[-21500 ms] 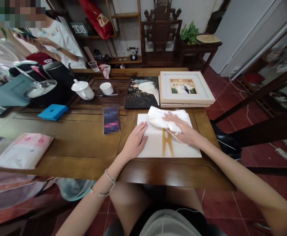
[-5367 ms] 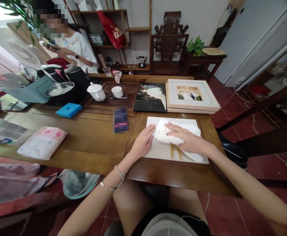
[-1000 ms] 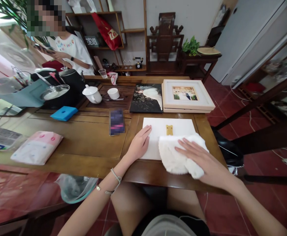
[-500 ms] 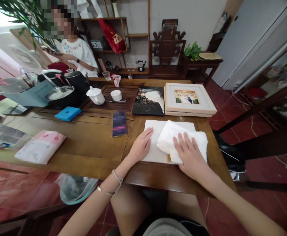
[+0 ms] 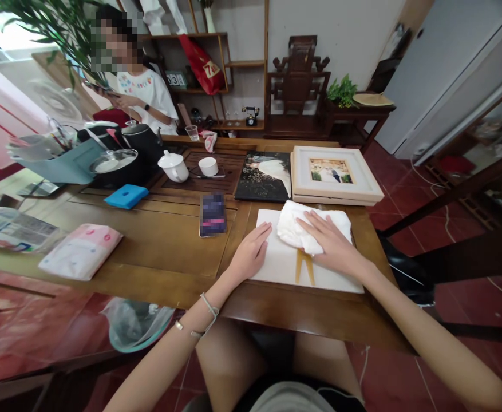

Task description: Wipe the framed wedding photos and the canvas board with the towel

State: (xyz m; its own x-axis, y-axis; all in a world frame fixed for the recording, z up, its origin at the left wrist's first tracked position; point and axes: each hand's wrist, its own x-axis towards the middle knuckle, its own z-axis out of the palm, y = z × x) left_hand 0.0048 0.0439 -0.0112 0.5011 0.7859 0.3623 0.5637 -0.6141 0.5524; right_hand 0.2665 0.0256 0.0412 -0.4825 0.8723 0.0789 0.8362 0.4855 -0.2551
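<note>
A white picture frame lies face down (image 5: 276,264) on the wooden table (image 5: 156,252), its tan stand (image 5: 304,268) showing near the front. My left hand (image 5: 251,252) rests flat on the frame's left edge, fingers stretched out. My right hand (image 5: 330,243) lies flat, fingers spread, pressing a crumpled white cloth (image 5: 297,229) onto the far half of the frame.
Behind lie a dark photo print (image 5: 265,176) and a stack of white framed pictures (image 5: 334,174). A phone (image 5: 213,214), blue sponge (image 5: 126,195), pink tissue pack (image 5: 81,250), teapot (image 5: 173,166) and cup (image 5: 208,166) stand to the left. A person (image 5: 141,97) sits at the far left.
My right hand has slid the cloth from the frame's near right corner up to its far half, uncovering the stand. The left hand has stayed in place.
</note>
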